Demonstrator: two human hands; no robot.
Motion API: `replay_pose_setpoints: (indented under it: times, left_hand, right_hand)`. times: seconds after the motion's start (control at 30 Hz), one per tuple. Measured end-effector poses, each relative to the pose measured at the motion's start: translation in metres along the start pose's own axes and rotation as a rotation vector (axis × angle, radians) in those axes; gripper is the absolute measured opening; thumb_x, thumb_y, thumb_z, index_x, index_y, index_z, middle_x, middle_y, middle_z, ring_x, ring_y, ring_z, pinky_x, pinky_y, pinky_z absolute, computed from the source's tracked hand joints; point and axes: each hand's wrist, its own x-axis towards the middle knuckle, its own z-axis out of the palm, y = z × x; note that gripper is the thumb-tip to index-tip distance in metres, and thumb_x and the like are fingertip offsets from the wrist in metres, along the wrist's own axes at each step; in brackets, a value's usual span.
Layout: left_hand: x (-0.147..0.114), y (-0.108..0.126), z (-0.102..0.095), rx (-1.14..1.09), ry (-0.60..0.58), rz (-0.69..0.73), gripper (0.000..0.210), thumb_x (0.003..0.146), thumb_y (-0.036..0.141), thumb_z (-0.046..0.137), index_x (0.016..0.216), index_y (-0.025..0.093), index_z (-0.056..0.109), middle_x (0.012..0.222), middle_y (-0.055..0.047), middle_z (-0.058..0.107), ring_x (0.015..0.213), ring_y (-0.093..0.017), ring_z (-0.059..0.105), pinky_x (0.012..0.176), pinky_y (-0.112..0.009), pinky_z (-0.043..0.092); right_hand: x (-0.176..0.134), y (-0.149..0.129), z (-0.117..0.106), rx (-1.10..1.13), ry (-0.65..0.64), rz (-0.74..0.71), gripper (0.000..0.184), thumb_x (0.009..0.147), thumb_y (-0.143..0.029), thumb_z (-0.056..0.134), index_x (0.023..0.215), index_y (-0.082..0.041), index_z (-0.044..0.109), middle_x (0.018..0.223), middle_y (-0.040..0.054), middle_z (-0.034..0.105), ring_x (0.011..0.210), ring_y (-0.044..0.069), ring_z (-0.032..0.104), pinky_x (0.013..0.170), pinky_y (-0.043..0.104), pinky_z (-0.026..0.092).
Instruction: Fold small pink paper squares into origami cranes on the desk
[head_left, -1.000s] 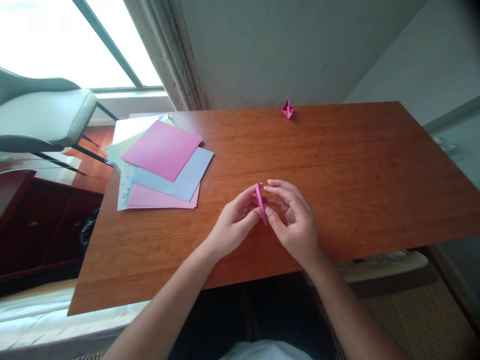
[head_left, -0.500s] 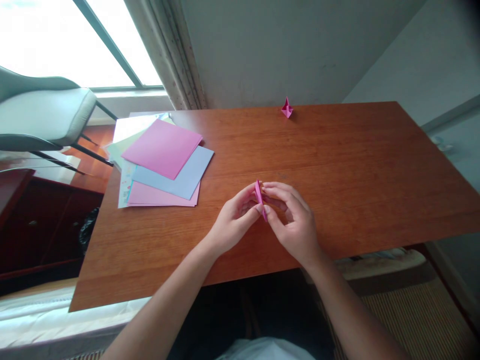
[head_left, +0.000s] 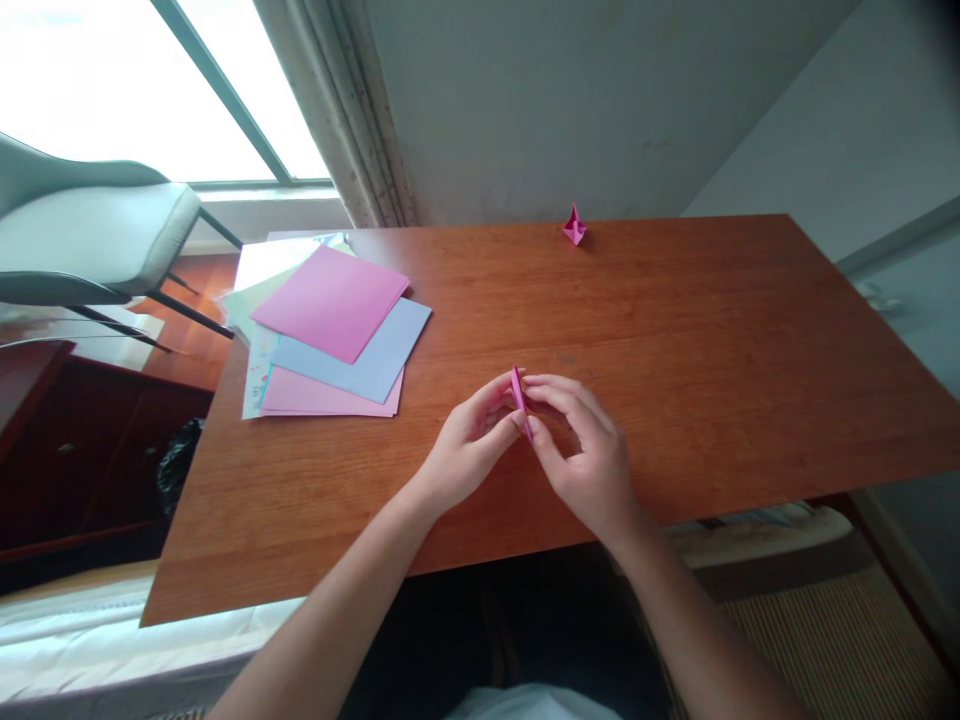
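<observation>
A small folded piece of pink paper (head_left: 519, 392) is held up on edge between my two hands, over the front part of the table. My left hand (head_left: 478, 432) grips it from the left, thumb near its lower part and fingers behind. From the right, my right hand (head_left: 585, 440) pinches it too, with the thumb low and the fingertips at its upper end. Seen nearly edge-on, the paper hides its folds. A finished-looking pink origami figure (head_left: 574, 228) with a pointed top stands at the table's far edge.
On the left of the wooden table (head_left: 712, 350) lies a loose pile: a pink sheet (head_left: 334, 300), a light blue sheet (head_left: 360, 362) and pale pink sheets (head_left: 330, 395) over other papers. A pale chair (head_left: 97, 230) stands beyond the left edge, near the window and curtain (head_left: 337, 110).
The whole view has shifted slightly, with the table and papers a little lower in the picture. Both hands keep their hold on the folded pink paper, almost unmoved.
</observation>
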Motion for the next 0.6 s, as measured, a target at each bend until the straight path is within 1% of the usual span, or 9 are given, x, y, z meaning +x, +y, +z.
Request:
replay_pose_setpoints:
  times: [0.3, 0.47, 0.6]
  left_hand:
    - [0.0017, 0.0012, 0.0011, -0.004, 0.042, -0.004, 0.043, 0.094, 0.031, 0.065, 0.134, 0.017, 0.058, 0.131, -0.012, 0.066, 0.119, -0.025, 0.062, 0.095, -0.033, 0.052]
    - [0.0013, 0.0013, 0.0017, -0.029, 0.035, -0.023, 0.047, 0.092, 0.031, 0.067, 0.135, 0.016, 0.056, 0.128, -0.012, 0.067, 0.117, -0.025, 0.063, 0.099, -0.034, 0.05]
    - [0.0007, 0.0026, 0.0019, -0.013, 0.042, -0.013, 0.047, 0.092, 0.033, 0.067, 0.135, 0.016, 0.056, 0.131, -0.012, 0.066, 0.121, -0.026, 0.062, 0.102, -0.036, 0.049]
  right_hand:
    - [0.0003, -0.0005, -0.0003, -0.033, 0.004, -0.025, 0.037, 0.091, -0.007, 0.056, 0.122, -0.028, 0.061, 0.125, 0.0059, 0.065, 0.12, 0.022, 0.061, 0.102, 0.043, 0.055]
    - [0.0011, -0.0011, -0.0007, -0.031, -0.002, -0.037, 0.038, 0.091, -0.006, 0.057, 0.122, -0.026, 0.061, 0.126, 0.0065, 0.065, 0.121, 0.022, 0.061, 0.103, 0.042, 0.054]
    - [0.0006, -0.0016, -0.0004, -0.041, -0.002, -0.045, 0.039, 0.091, -0.005, 0.056, 0.123, -0.026, 0.061, 0.126, 0.0067, 0.065, 0.121, 0.022, 0.061, 0.103, 0.042, 0.054]
